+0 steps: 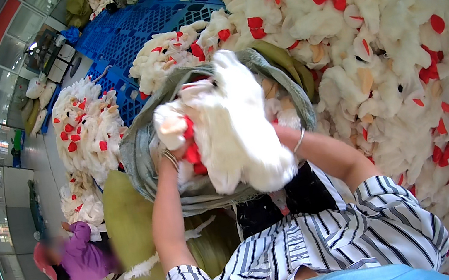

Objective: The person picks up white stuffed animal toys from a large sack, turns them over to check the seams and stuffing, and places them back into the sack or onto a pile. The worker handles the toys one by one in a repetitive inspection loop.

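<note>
White plush toy skins [233, 120] with red patches are bunched between my hands, above the mouth of a grey-green woven sack [140, 148]. My left hand [180, 150] is closed on their left side, beside a red strip; the plush covers part of its fingers. On the other side, my right hand [281, 132] holds the bundle, its fingers mostly hidden behind the fur. The lower right of the bundle is blurred by motion. More pale plush pieces [287, 116] show inside the sack around the bundle.
A large heap of white and red plush skins [376, 55] rises at the right. Smaller piles [89, 130] lie at the left, near blue pallets [140, 29]. Olive-green sacks [128, 221] stand close by. A person in purple [85, 253] is at the lower left.
</note>
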A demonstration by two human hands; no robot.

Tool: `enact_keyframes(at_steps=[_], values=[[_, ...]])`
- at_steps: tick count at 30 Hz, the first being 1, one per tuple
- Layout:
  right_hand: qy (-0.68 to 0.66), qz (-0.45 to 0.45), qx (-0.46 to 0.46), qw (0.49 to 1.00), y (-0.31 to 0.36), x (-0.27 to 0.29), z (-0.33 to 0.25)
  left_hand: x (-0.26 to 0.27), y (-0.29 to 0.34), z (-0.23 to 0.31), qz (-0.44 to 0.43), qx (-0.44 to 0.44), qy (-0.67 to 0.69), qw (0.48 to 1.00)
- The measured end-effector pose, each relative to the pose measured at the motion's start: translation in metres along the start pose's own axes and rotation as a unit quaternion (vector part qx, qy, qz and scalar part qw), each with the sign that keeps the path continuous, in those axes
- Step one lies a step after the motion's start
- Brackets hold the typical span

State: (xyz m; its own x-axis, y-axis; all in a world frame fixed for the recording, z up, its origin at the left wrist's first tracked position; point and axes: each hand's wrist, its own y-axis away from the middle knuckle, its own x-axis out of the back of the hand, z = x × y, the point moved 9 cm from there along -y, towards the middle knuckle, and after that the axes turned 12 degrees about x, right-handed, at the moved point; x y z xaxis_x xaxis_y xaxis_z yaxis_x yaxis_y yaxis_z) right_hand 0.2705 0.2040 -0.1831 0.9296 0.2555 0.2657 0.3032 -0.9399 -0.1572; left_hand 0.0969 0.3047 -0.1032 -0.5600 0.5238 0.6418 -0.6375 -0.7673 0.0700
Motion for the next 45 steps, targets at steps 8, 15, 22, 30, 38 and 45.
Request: enact_keyframes(at_steps=[8, 15, 22, 30, 38, 45], values=[[-0.004, -0.162, -0.014, 0.987, 0.144, -0.13, -0.017, -0.139, 0.133, 0.044, -0.399, 0.221, 0.568, 0.685], [-0.05, -0.284, 0.039, 0.957, 0.223, -0.121, -0.144, -0.112, 0.18, 0.121, -0.097, -0.254, -0.233, 0.933], [-0.154, -0.185, 0.096, 0.966, 0.14, 0.037, -0.231, 0.001, 0.208, 0.12, 0.106, -0.003, -0.003, 0.994], [0.099, 0.069, -0.05, 0.991, -0.013, 0.067, -0.074, 0.045, 0.223, 0.009, 0.185, 0.25, -0.182, 0.933], [-0.083, 0.083, 0.019, 0.993, -0.058, 0.023, 0.01, 0.071, 0.145, -0.068, 0.111, 0.252, -0.023, 0.961], [-0.032, 0.124, -0.021, 0.992, -0.059, 0.04, 0.022, 0.079, 0.08, -0.146, 0.163, 0.209, -0.007, 0.964]])
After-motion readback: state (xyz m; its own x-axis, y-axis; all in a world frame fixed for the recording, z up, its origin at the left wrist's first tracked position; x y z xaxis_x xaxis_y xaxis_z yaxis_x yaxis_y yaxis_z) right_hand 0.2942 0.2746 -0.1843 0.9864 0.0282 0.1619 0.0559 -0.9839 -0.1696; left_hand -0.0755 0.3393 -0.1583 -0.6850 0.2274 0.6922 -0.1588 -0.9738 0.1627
